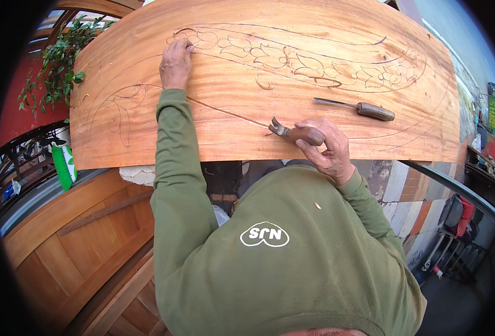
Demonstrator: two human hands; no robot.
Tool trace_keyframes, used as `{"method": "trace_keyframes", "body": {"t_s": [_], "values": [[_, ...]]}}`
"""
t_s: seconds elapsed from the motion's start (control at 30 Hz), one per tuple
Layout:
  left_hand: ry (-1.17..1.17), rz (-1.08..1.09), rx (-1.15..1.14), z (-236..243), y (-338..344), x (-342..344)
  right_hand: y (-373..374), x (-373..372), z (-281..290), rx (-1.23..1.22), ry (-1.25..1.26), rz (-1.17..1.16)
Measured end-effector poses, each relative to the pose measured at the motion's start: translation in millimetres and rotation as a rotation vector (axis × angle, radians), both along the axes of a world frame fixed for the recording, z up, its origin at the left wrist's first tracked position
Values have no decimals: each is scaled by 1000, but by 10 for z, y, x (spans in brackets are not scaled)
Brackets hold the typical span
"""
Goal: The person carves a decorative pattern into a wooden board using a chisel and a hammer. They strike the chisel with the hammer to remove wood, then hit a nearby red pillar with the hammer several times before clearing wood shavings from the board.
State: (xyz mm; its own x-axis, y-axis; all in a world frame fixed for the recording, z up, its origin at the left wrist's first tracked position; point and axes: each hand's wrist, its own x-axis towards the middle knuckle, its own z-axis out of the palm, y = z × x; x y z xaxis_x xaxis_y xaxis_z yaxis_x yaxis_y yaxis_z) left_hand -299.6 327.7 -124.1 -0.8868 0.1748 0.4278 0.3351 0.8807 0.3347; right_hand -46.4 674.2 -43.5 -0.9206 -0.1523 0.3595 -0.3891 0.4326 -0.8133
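A broad wooden board (225, 134) lies before me, marked with outlined leaf and flower patterns inside a long curved border. My left hand (176, 63) rests at the pattern's upper left end, thumb and fingers drawn together; whatever they may pinch is too small to make out. At the near edge, my right hand (328, 147) grips a carving tool (298, 134) by its wooden handle, its short hooked metal tip pointing left over the board. A gouge (373, 111) with a dark wooden handle lies on the board beyond that hand.
Thin curled shavings (327, 82) lie on the pattern. A leafy plant (62, 59) hangs beside the board's left edge, with a green-bristled brush (62, 165) below it. Wooden panels (79, 235) stand at lower left. A metal rail (460, 196) runs along the right.
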Motion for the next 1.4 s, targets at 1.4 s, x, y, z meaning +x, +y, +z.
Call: {"method": "trace_keyframes", "body": {"t_s": [1.4], "values": [[-142, -586, 364, 612, 1149, 2116, -83, -63, -183, -90, -103, 87]]}}
